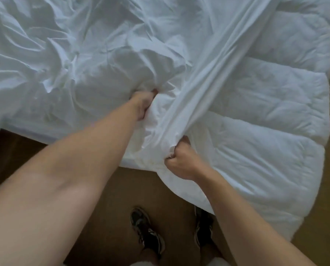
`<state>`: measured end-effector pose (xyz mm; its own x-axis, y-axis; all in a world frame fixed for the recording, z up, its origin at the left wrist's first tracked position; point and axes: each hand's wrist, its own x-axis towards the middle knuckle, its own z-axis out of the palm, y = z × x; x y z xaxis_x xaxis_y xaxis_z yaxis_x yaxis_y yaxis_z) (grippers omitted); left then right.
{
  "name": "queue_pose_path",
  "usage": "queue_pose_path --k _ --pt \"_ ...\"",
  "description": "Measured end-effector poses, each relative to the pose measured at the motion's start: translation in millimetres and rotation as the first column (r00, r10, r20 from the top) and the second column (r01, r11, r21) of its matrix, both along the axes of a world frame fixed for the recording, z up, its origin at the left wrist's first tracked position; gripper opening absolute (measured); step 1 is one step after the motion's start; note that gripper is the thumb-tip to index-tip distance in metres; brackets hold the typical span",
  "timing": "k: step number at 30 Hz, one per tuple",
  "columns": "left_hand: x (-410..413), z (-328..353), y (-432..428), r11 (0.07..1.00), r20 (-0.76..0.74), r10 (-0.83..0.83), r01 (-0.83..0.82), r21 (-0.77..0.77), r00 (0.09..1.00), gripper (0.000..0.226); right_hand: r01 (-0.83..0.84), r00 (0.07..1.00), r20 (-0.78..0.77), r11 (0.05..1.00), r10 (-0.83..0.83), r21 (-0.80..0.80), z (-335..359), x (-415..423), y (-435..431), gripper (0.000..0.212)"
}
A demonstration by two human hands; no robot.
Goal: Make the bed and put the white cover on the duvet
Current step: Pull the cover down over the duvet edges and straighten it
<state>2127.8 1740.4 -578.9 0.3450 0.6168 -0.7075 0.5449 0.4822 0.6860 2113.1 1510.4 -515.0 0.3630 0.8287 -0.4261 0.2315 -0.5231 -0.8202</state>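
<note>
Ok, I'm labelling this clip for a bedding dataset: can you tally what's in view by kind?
Bedding pieces: 2 (white cover, quilted duvet)
Hands: 2 (left hand, right hand, both gripping the white cover)
Shoes: 2 (left shoe, right shoe)
Total: 6

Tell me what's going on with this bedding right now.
A person is working the white cover onto the quilted duvet. The left hand is buried in bunched cover fabric and grips it. The right hand grips an edge of the cover that stretches taut diagonally up to the right. The job looks partway done: crumpled cover fills the left side, while the duvet's right part is bare and droops toward the brown floor.
</note>
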Motion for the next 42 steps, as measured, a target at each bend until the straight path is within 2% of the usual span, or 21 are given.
queue_pose_path --k 1,2,4,6,9,12,15,17,19,21,23,25,28,31,32,33,34,36,37,39,42 --pt "1.8 -2.4 7.0 0.998 0.001 0.003 -0.003 0.07 1.0 0.049 -0.055 0.994 0.097 0.998 0.057 -0.026 -3.5 -0.6 6.2 0.04" --pt "1.0 -5.2 16.3 0.986 -0.008 0.027 -0.025 0.165 1.0 0.051 -0.052 0.993 0.107 0.997 0.058 -0.05 -5.2 -2.6 12.3 0.042" --pt "-7.4 3.4 32.4 0.923 -0.076 0.073 -0.038 0.384 0.994 0.053 -0.014 1.0 0.013 1.0 0.014 0.01 -7.2 -12.7 19.8 0.031" --pt "-20.4 14.1 55.2 0.818 -0.229 0.131 0.025 0.574 0.965 0.053 0.173 0.984 -0.052 0.982 -0.17 0.069 -9.8 -23.1 25.6 0.028" --pt "-39.2 29.0 82.9 0.69 -0.413 0.217 0.161 0.706 0.884 0.053 0.458 0.855 -0.262 0.888 -0.447 -0.02 -14.7 -18.8 32.9 0.038" --pt "-39.5 32.2 77.0 0.662 -0.589 0.101 0.388 0.641 0.802 0.049 0.507 0.783 -0.395 0.861 -0.48 -0.041 -18.6 -3.6 34.4 0.038" --pt "-30.9 41.5 58.5 0.528 -0.714 -0.009 0.61 0.591 0.7 0.057 0.328 0.84 -0.469 0.944 -0.273 0.038 -19.1 8.5 18.5 0.04" --pt "-25.2 48.8 48.7 0.272 -0.728 -0.04 0.709 0.651 0.684 0.054 0.225 0.834 -0.524 0.974 -0.175 0.034 -23.4 12.0 9.0 0.039" --pt "-17.9 54.8 39.6 -0.018 -0.731 -0.109 0.734 0.678 0.673 0.057 0.234 0.812 -0.559 0.971 -0.17 0.044 -29.6 10.5 6.9 0.044" --pt "-5.8 55.7 38.9 -0.194 -0.827 -0.175 0.805 0.561 0.534 0.066 0.357 0.772 -0.58 0.932 -0.26 0.058 -31.6 6.5 11.4 0.04" --pt "6.9 49.7 43.2 -0.209 -0.927 -0.203 0.911 0.356 0.316 0.07 0.507 0.677 -0.634 0.862 -0.374 0.032 -32.4 0.6 16.0 0.035" --pt "11.1 39.3 46.1 -0.172 -0.956 -0.228 0.959 0.224 0.183 0.067 0.618 0.545 -0.694 0.784 -0.471 -0.046 -37.5 -4.6 20.9 0.034" --pt "4.0 26.6 36.0 -0.278 -0.957 -0.237 0.932 0.231 0.167 0.044 0.698 0.442 -0.689 0.703 -0.575 -0.139 -41.9 -2.9 21.7 0.032" --pt "-5.0 25.9 22.6 -0.376 -0.927 -0.358 0.892 0.251 0.111 0.037 0.706 0.436 -0.693 0.695 -0.575 -0.133 -46.5 1.7 18.7 0.03" --pt "-6.4 28.9 18.1 -0.386 -0.897 -0.425 0.871 0.303 0.123 0.039 0.701 0.451 -0.689 0.703 -0.568 -0.121 -46.1 1.5 19.5 0.031" --pt "-7.0 36.0 12.0 -0.342 -0.841 -0.504 0.85 0.401 0.194 0.042 0.692 0.472 -0.685 0.715 -0.555 -0.102 -45.8 0.8 21.5 0.03" --pt "-8.9 43.9 5.0 -0.233 -0.753 -0.57 0.814 0.532 0.329 0.045 0.678 0.499 -0.681 0.73 -0.537 -0.079 -46.5 -0.5 23.7 0.028" --pt "-24.0 58.6 -15.8 0.007 -0.503 -0.601 0.633 0.774 0.621 0.031 0.631 0.571 -0.654 0.775 -0.496 -0.038 -43.1 -0.6 26.3 0.02" --pt "-38.7 64.5 -31.4 0.074 -0.413 -0.593 0.558 0.827 0.691 0.02 0.591 0.616 -0.641 0.807 -0.458 -0.009 -39.5 2.5 24.9 0.017" --pt "-77.9 69.5 -72.9 0.17 -0.304 -0.612 0.496 0.852 0.731 0.012 0.454 0.697 -0.651 0.887 -0.299 0.079 -30.9 14.7 18.2 0.015" --pt "-123.0 43.5 -126.9 0.292 -0.235 -0.575 0.466 0.835 0.783 0.021 0.274 0.734 -0.664 0.957 -0.144 0.095 -16.8 38.9 9.7 0.014"
